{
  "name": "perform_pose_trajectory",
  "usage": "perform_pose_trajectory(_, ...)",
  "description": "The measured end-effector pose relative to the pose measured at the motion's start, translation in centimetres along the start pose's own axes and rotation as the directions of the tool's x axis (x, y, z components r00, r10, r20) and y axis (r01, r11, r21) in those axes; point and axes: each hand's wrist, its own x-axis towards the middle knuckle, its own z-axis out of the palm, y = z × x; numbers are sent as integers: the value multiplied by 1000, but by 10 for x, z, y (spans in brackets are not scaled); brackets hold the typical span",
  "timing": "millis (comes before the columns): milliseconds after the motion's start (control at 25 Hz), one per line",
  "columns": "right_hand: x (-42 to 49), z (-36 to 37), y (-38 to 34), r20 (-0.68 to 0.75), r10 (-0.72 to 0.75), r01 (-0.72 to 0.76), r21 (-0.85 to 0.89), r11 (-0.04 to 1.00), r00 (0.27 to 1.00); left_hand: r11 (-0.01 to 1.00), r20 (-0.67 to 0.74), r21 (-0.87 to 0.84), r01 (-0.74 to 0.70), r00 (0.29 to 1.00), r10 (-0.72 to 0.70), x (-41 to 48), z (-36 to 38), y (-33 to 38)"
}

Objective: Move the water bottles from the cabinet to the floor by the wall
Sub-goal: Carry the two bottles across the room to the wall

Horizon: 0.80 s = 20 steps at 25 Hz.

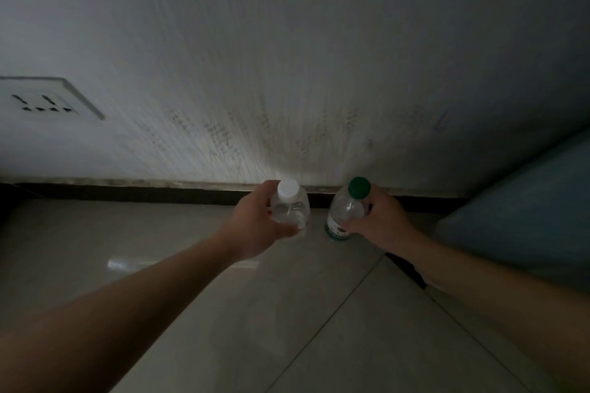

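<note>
Two clear water bottles stand upright close to the wall's dark baseboard. The white-capped bottle (292, 206) is on the left, and my left hand (255, 226) grips its body from the left side. The green-capped bottle (346, 210), with a green label near its base, is on the right; my right hand (381, 223) grips it from the right. The bottles stand side by side, a small gap apart, low over the tiled floor (319, 313). Whether their bases touch the floor is hidden by my hands.
A white wall (287, 73) with scuff marks rises behind the bottles. A power socket plate (48, 99) sits on the wall at the left. A blue-grey upholstered object (526, 217) stands close on the right. The room is dim.
</note>
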Motion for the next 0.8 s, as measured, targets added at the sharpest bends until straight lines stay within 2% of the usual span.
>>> perform_pose_trajectory(200, 5, 3, 13, 4, 1, -1, 26, 1000, 1000, 1000, -18, -6, -9, 1000, 8, 8, 24, -20)
perform_pose_trajectory(360, 6, 7, 18, 11, -52, 52, 39, 998, 999, 999, -14, -41, -12, 1000, 12, 13, 38, -25)
perform_pose_trajectory(800, -1, 5, 22, 44, -111, 109, 26, 994, 993, 997, 13, -77, -15, 1000, 16, 23, 37, -28)
